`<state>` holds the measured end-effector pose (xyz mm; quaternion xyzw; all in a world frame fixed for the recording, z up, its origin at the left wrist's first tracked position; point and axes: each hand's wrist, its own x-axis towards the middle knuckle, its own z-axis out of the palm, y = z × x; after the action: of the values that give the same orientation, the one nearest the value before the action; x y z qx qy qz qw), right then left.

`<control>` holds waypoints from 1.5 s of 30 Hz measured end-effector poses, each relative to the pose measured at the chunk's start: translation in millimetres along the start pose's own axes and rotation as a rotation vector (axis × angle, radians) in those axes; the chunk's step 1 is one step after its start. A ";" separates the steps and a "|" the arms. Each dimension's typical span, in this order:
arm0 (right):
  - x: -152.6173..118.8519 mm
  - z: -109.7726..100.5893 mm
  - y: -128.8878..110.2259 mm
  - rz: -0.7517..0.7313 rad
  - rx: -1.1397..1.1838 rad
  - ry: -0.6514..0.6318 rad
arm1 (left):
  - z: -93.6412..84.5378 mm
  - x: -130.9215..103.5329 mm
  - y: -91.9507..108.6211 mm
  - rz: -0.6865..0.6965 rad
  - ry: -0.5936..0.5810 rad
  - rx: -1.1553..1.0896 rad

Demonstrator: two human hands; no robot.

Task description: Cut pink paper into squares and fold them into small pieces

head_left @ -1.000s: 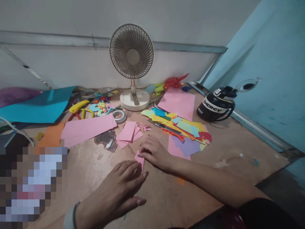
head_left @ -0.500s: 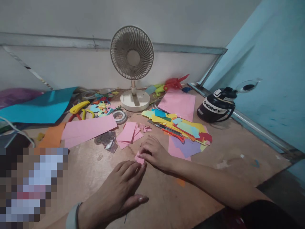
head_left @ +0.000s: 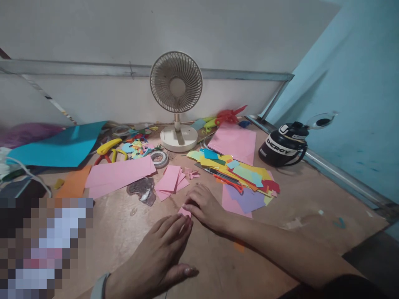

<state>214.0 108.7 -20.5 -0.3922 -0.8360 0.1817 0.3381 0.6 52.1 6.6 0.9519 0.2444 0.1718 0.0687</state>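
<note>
A small folded piece of pink paper (head_left: 185, 211) lies on the wooden table between my hands, partly hidden by fingers. My left hand (head_left: 158, 251) rests with fingers stretched out, their tips on the near edge of that piece and the thumb held apart. At the far right side of the paper, my right hand (head_left: 207, 209) curls its thumb and fingers over it and grips it against the tabletop. Just beyond the hands sit a stack of pink paper rectangles (head_left: 168, 179) and a few small folded pink pieces (head_left: 192, 173).
A white fan (head_left: 179, 143) stands at the back. To the right are layered paper scraps (head_left: 249, 174), an orange cutter knife (head_left: 229, 182) and a black jug (head_left: 280, 145). On the left lie yellow-handled pliers (head_left: 109, 146), a tape roll (head_left: 158, 158) and a blue sheet (head_left: 62, 145).
The view has tilted up a little, so everything sits lower in the picture. Both hands stay at the small pink paper, with hardly any shift in their fingers.
</note>
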 end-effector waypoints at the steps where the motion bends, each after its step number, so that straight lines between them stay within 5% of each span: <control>1: 0.4 0.1 0.1 0.008 0.000 0.002 | 0.4 -0.1 -0.4 0.011 -0.005 0.012; 16: -2.9 -14.8 5.5 0.071 0.051 -0.113 | -5.0 3.6 -0.7 0.021 -0.078 0.020; 23: 0.7 -7.6 9.1 0.075 0.067 0.035 | -5.6 2.6 -0.7 0.021 -0.078 0.011; 38: 16.2 -10.1 12.6 0.283 -0.136 -0.174 | -13.4 16.3 4.9 -0.062 -0.039 -0.115; 45: 18.2 -9.5 15.6 0.368 -0.170 -0.256 | 4.9 23.7 11.7 -0.138 -0.012 -0.002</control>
<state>220.6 133.0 -15.0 -0.5386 -0.7988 0.2175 0.1565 27.1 53.2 11.5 0.9337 0.3086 0.1613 0.0829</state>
